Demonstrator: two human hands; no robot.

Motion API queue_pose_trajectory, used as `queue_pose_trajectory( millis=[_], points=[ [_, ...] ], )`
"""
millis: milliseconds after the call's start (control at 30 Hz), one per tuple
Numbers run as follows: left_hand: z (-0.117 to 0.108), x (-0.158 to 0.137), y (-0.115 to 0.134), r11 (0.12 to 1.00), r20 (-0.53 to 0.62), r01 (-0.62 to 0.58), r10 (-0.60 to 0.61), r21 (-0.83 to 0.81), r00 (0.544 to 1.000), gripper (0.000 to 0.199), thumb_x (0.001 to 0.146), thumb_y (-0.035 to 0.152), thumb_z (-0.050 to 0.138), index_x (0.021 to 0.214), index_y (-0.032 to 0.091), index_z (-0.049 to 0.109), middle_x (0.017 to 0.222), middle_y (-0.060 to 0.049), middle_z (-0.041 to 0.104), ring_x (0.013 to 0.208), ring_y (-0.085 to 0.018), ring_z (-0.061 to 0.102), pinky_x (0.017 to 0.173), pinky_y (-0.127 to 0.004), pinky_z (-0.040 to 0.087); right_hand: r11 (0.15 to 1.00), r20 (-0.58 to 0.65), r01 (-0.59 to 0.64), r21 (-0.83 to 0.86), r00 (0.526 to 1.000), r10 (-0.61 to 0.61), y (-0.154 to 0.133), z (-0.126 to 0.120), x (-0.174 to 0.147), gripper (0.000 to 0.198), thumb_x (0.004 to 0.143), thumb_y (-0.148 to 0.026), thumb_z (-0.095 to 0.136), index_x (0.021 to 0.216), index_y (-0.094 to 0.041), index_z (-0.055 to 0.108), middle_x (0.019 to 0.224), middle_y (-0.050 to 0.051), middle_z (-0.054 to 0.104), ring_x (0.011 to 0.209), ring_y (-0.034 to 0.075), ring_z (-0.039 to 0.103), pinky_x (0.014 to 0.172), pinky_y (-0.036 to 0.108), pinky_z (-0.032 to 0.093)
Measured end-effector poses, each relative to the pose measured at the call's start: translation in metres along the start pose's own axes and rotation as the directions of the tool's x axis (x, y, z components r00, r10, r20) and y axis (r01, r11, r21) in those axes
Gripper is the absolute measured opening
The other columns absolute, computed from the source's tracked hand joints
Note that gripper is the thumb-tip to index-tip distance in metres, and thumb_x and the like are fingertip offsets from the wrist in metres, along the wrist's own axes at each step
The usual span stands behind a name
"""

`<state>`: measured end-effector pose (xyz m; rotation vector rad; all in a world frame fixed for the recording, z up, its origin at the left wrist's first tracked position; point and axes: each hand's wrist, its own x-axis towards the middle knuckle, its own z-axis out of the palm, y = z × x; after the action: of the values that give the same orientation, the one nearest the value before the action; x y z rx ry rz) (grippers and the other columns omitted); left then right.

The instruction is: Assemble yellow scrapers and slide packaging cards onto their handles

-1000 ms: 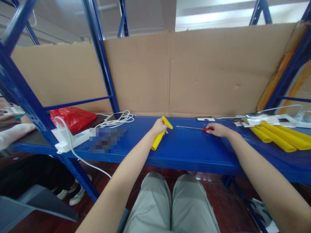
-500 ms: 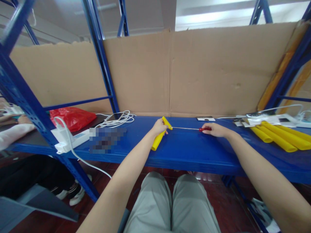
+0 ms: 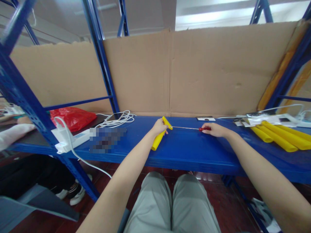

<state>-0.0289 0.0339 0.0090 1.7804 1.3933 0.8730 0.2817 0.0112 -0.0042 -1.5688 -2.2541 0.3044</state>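
My left hand (image 3: 160, 126) is closed around a yellow tube-like piece (image 3: 157, 141) with a short yellow crosspiece at its upper end, held tilted over the blue tabletop. A screwdriver (image 3: 187, 128) lies level between my hands, its thin metal shaft reaching the crosspiece. Where exactly the tip meets the yellow piece is too small to make out. Around the screwdriver's red handle, the fingers of my right hand (image 3: 214, 129) are closed.
Several yellow tubes (image 3: 284, 137) lie on the right of the blue table (image 3: 189, 152). A white power strip (image 3: 80, 138), coiled white cable (image 3: 121, 118) and red bag (image 3: 73, 118) are at left. Cardboard (image 3: 206, 71) stands along the back. Another person's sleeve (image 3: 18, 132) shows far left.
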Motion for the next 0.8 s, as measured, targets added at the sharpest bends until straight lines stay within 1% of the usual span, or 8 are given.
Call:
queue_pose_trajectory(
  millis=[400, 667, 800],
  points=[
    [0.0002, 0.0005, -0.0005, 1.0, 0.0, 0.007, -0.007, 0.002, 1.0, 0.026, 0.085, 0.004, 0.053, 0.111, 0.007, 0.052, 0.047, 0.004, 0.055, 0.037, -0.011, 0.052, 0.045, -0.021, 0.044, 1.0, -0.004, 0.008, 0.002, 1.0, -0.008, -0.0015, -0.0011, -0.0014, 0.034, 0.074, -0.055, 0.052, 0.078, -0.022, 0.059, 0.084, 0.008, 0.067, 0.081, 0.024, 0.061, 0.076, 0.037, 0.047],
    [0.0004, 0.0018, -0.0017, 1.0, -0.001, 0.011, -0.011, -0.014, 1.0, 0.026, 0.084, 0.004, 0.054, 0.11, 0.007, 0.052, 0.056, 0.0, 0.061, 0.041, -0.011, 0.056, 0.047, -0.022, 0.045, 1.0, -0.006, 0.011, -0.001, 1.0, -0.011, 0.0017, -0.0004, 0.0003, 0.034, 0.076, -0.055, 0.053, 0.077, -0.022, 0.061, 0.084, 0.008, 0.068, 0.082, 0.025, 0.062, 0.077, 0.038, 0.048],
    [0.0009, 0.0012, -0.001, 1.0, 0.0, 0.0, 0.0, -0.03, 1.0, 0.025, 0.084, 0.003, 0.054, 0.109, 0.007, 0.053, 0.053, 0.003, 0.057, 0.039, -0.009, 0.053, 0.044, -0.019, 0.043, 1.0, -0.004, 0.006, -0.01, 1.0, -0.006, 0.0013, -0.0007, 0.0006, 0.032, 0.075, -0.053, 0.054, 0.077, -0.022, 0.061, 0.084, 0.009, 0.067, 0.083, 0.025, 0.062, 0.078, 0.038, 0.048]
  ],
)
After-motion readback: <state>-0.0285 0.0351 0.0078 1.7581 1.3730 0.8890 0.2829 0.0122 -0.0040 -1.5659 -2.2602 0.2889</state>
